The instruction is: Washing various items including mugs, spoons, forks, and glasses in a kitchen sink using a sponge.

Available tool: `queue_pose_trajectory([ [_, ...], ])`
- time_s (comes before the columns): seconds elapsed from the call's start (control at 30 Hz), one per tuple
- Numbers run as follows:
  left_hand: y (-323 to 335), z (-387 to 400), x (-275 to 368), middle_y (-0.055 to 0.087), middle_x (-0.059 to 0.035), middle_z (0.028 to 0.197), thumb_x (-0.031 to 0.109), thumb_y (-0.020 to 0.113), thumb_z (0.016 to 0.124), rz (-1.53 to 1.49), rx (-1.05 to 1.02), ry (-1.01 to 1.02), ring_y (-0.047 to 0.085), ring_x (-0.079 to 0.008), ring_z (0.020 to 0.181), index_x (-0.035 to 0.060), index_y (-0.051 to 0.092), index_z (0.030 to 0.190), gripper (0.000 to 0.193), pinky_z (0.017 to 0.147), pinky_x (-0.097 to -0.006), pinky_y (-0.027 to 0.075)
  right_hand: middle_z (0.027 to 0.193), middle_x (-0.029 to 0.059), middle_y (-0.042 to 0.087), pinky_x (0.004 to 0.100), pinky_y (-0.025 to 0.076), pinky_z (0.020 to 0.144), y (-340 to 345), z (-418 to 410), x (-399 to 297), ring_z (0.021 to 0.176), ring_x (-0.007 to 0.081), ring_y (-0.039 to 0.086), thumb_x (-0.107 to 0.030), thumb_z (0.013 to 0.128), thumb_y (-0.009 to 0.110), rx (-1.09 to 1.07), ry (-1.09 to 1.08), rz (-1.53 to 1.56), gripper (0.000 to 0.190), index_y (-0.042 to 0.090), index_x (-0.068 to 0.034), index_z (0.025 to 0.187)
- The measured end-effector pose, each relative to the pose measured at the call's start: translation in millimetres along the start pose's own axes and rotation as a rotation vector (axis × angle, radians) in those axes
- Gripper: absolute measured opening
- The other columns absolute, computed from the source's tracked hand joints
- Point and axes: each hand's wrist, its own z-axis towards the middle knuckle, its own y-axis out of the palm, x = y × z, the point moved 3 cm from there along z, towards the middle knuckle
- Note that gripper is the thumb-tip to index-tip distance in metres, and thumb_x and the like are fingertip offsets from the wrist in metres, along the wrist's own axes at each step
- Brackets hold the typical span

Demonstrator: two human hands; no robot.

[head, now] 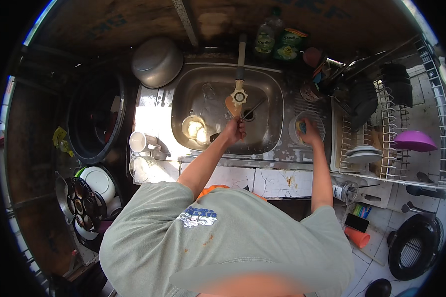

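Over the stainless steel sink [223,144], my left hand [235,130] is closed on the handle of a utensil with a broad tan head [232,105], just below the star-shaped tap knob [239,97]. My right hand [310,133] grips a yellow and blue sponge [301,127] in a clear bowl [320,117] on the ridged drainboard. In the basin lie a glass mug [193,126], a clear glass [208,90] and a dark-handled utensil near the drain [248,115].
A metal pot [158,62] stands at the sink's back left, with a white mug [142,142] and glass container [143,169] nearer. A wire dish rack [388,133] holds white plates [363,153] and a purple bowl [415,141] at right. Dish soap bottles [264,43] stand behind.
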Motion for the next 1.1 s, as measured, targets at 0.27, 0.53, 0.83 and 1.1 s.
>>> queue_pose_trajectory([
  [0.27, -17.4, -10.9, -13.7, 0.029, 0.0071, 0.061, 0.022, 0.030, 0.100, 0.116, -0.067, -0.060, 0.025, -0.0072, 0.049, 0.0176, 0.037, 0.079, 0.023, 0.053, -0.0260, 0.028, 0.129, 0.0213, 0.040, 0.0491, 0.043, 0.096, 2.6, 6.2, 3.1, 0.116, 0.0470, 0.046, -0.031, 0.075, 0.073, -0.014, 0.035, 0.014, 0.060, 0.043, -0.027, 0.127],
  [0.53, -4.6, 2.1, 26.3, 0.029, 0.0077, 0.059, 0.018, 0.037, 0.097, 0.248, -0.115, -0.025, 0.026, -0.0053, 0.045, 0.0160, 0.040, 0.078, 0.020, 0.047, -0.0239, 0.026, 0.129, 0.0205, 0.041, 0.0475, 0.043, 0.096, -1.6, 1.9, 0.7, 0.115, 0.0461, 0.048, -0.030, 0.075, 0.073, 0.002, 0.006, 0.009, 0.059, 0.044, -0.025, 0.126],
  [0.83, 18.3, -8.1, 46.3, 0.043, 0.0002, 0.063, 0.022, 0.040, 0.098, 0.405, 0.034, 0.116, 0.045, -0.0137, 0.050, 0.0061, 0.047, 0.103, 0.018, 0.048, -0.0274, 0.040, 0.114, 0.0282, 0.051, 0.0498, 0.042, 0.091, -28.1, -21.7, -16.9, 0.107, 0.0467, 0.051, -0.022, 0.085, 0.060, 0.183, -0.126, 0.023, 0.047, 0.046, -0.010, 0.128],
  [1.1, -28.5, -38.9, -18.4, 0.063, -0.0252, 0.074, 0.019, 0.050, 0.088, 1.587, 0.166, 0.348, 0.064, -0.0367, 0.066, -0.0058, 0.046, 0.101, 0.028, 0.058, -0.0403, 0.051, 0.140, 0.0154, 0.041, 0.0330, 0.026, 0.107, 10.9, -57.9, -133.3, 0.131, 0.0259, 0.036, -0.044, 0.097, 0.043, 0.346, 0.192, 1.418, 0.066, 0.030, 0.002, 0.143],
])
